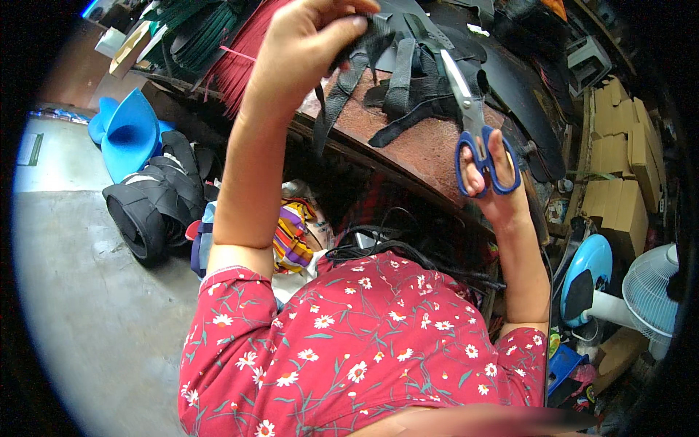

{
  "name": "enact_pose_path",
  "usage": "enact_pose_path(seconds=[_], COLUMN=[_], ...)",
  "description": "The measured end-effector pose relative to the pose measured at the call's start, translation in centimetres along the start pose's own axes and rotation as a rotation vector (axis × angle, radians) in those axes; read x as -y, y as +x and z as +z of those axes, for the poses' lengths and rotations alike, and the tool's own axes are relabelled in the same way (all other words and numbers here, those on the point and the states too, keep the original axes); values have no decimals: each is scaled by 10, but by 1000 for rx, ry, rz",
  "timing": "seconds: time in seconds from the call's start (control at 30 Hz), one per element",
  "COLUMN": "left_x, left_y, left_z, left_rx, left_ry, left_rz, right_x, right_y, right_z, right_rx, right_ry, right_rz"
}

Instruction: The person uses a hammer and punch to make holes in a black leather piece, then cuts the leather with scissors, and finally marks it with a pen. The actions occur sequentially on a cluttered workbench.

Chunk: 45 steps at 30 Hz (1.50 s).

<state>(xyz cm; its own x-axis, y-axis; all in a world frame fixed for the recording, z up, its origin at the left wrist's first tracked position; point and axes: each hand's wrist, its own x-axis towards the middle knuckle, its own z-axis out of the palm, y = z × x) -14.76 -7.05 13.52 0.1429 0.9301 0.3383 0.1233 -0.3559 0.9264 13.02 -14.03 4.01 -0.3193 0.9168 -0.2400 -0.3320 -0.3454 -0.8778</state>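
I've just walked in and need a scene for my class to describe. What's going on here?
A person's left hand holds some black woven strap material. The right hand has silver scissors with blue looped handles, fingers through the loops, blades pointing away from the body. More flat black straps lie on the worn reddish-brown tabletop. Whether the blades touch any is unclear.

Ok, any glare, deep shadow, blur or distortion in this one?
Head view: fisheye bending, with black corners; head view: the floor is bright at left, while the space beneath the table falls into deep shadow; head view: the scissors look fairly sharp, their metal catching light, but the bottom edge smears right of centre.
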Motion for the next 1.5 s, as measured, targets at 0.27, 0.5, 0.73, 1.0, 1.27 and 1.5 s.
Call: enact_pose_path(seconds=[0.27, 0.5, 0.73, 1.0, 1.27, 1.5], left_x=[17, 108, 90, -20, -16, 109], left_y=[33, -13, 34, 124, 221, 209], left_z=[-36, -7, -25, 11, 78, 43], left_rx=[-10, 54, 93, 504, 641, 807], left_ry=[-113, 1052, 974, 234, 195, 680], left_rz=[143, -36, -88, 69, 263, -92], right_x=[-4, -10, -17, -20, -22, -22], right_y=[-24, -53, -75, -96, -102, -98], right_z=[-29, -51, -64, -68, -67, -59], right_rx=[-113, -261, -377, -457, -504, -457], right_ry=[-142, -271, -177, -101, -119, -159], right_rz=[-205, -220, -297, -340, -358, -338])
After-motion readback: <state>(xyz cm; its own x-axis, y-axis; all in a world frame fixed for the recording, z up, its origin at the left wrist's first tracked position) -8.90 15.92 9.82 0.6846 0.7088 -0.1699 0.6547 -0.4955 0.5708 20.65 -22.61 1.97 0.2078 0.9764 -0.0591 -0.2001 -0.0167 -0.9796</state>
